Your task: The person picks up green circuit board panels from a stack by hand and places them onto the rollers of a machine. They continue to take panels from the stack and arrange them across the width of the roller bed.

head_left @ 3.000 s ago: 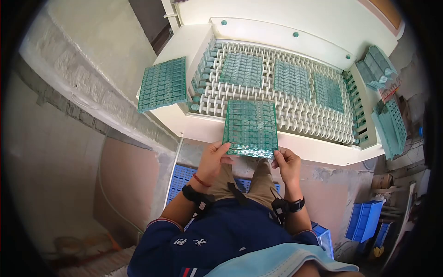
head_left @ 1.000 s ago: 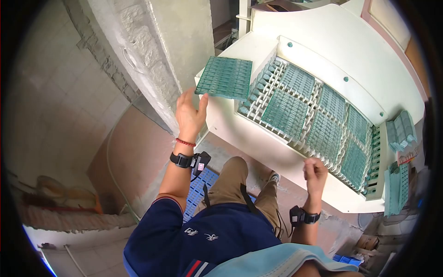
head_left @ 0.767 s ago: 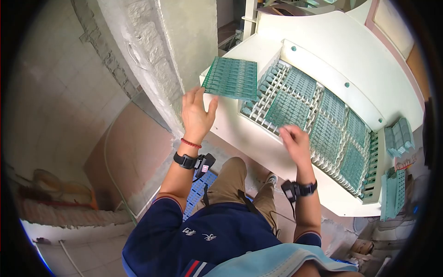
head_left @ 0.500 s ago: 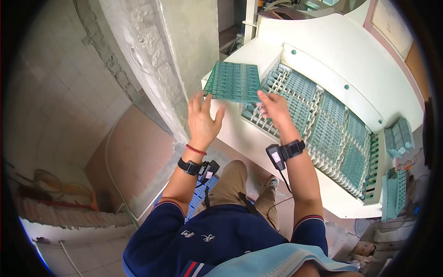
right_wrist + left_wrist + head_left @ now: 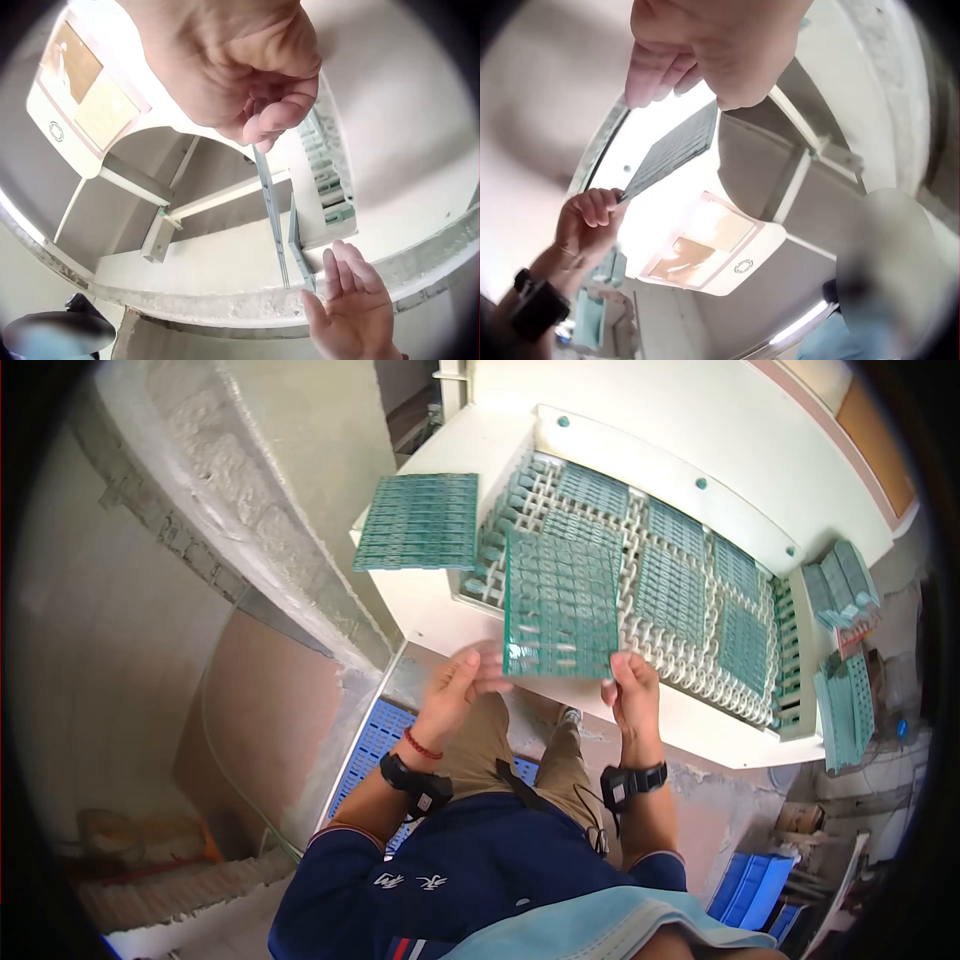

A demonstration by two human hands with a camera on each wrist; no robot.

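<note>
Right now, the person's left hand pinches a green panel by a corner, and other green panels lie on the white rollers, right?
Wrong hand: the head view shows the right hand pinching the green panel. Other green panels do lie on the white rollers.

several panels (image 5: pixel 670 592) lie on the rollers (image 5: pixel 690 681), right of the left-hand ledge (image 5: pixel 462 442).
</note>
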